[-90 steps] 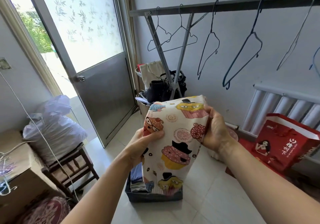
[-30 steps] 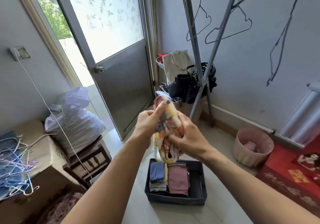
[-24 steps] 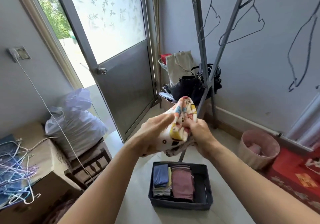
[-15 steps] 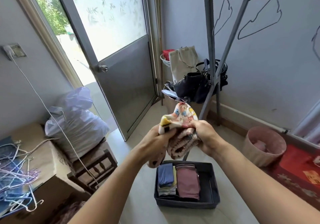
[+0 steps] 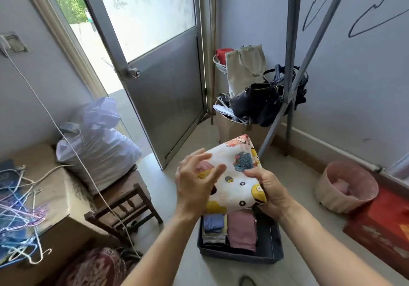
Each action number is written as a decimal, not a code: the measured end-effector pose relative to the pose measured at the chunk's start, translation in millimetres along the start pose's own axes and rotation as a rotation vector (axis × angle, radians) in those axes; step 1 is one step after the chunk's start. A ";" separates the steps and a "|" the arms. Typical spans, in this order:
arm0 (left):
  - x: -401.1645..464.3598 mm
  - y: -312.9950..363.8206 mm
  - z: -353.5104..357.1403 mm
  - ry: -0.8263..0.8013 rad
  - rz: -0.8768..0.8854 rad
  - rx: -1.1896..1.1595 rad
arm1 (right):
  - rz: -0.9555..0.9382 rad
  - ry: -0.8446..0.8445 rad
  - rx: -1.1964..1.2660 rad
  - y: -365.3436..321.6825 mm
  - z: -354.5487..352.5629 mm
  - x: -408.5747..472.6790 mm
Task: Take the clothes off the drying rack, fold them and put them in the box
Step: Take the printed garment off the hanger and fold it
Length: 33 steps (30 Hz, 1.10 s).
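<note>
Sunlit open door (image 5: 159,68), tiled floor (image 5: 177,252)

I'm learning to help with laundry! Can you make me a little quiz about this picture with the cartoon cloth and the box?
1. True or false: the folded cartoon cloth already lies inside the dark box.
2. Which hand grips the cloth's near edge? A) right hand B) left hand C) neither
3. Fill in: in the box, the pink folded garment lies to the ____ of the blue folded garment.

Key
1. False. Both hands hold it in the air above the box.
2. A. The left hand lies spread on the cloth with its fingers fairly straight.
3. Right.
</note>
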<state>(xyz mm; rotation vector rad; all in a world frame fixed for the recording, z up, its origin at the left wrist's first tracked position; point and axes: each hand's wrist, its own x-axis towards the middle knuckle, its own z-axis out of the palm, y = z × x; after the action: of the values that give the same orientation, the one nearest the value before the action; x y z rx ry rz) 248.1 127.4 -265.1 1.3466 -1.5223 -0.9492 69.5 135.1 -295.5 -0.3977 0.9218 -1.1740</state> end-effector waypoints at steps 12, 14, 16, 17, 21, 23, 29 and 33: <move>44.4 -51.8 28.6 -0.118 -0.512 -0.573 | 0.152 -0.095 -0.124 -21.8 -26.4 55.0; 52.5 -54.3 40.0 -0.066 -0.412 -0.412 | 0.129 -0.031 -0.142 -23.3 -33.7 69.1; 59.1 -61.2 53.6 0.004 -0.407 -0.319 | 0.130 0.036 -0.106 -23.3 -43.4 80.6; 62.8 -68.8 62.7 0.026 -0.415 -0.273 | 0.159 0.041 -0.125 -22.9 -49.3 86.7; 68.1 -91.5 81.3 0.031 -0.519 -0.305 | 0.165 0.206 -0.421 -14.1 -64.4 107.4; 74.6 -104.8 89.1 0.045 -0.591 -0.400 | 0.166 0.292 -0.454 -5.3 -75.5 120.7; 89.9 -165.3 112.9 0.080 -0.735 -0.366 | 0.140 0.419 -0.499 49.4 -109.7 161.3; 79.6 -234.0 128.8 0.061 -0.872 -0.249 | 0.139 0.490 -0.494 95.6 -140.0 183.7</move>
<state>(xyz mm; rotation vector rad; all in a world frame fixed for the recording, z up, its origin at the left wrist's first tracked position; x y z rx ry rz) 200.8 18.8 -517.4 1.8524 -0.6943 -1.5377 34.3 29.5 -519.3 -0.4377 1.6532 -0.9194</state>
